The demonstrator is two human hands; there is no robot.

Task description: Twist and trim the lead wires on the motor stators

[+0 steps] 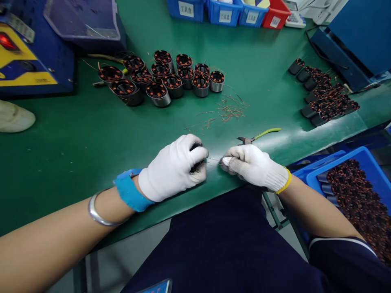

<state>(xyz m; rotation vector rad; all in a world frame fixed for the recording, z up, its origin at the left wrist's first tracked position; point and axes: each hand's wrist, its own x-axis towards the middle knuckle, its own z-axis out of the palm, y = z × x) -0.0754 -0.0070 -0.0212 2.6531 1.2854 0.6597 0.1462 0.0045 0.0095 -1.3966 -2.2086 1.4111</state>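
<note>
While left hand (174, 169) grips stator (196, 156), wire (214, 159) points right

The dark part (197, 156) inside the left hand (174, 169) is mostly wrapped by the glove, so its shape stays unclear. The wire (214, 159) running to the right hand (253, 167) is too thin to follow. The blue tray (366, 156) near right runs off the edge. Labels on the far bins (224, 12) are too small to read.

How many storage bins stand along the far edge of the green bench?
4: three blue bins in a row, then one red bin at the right end. All are cut off by the frame's top, so more may be hidden.
</note>
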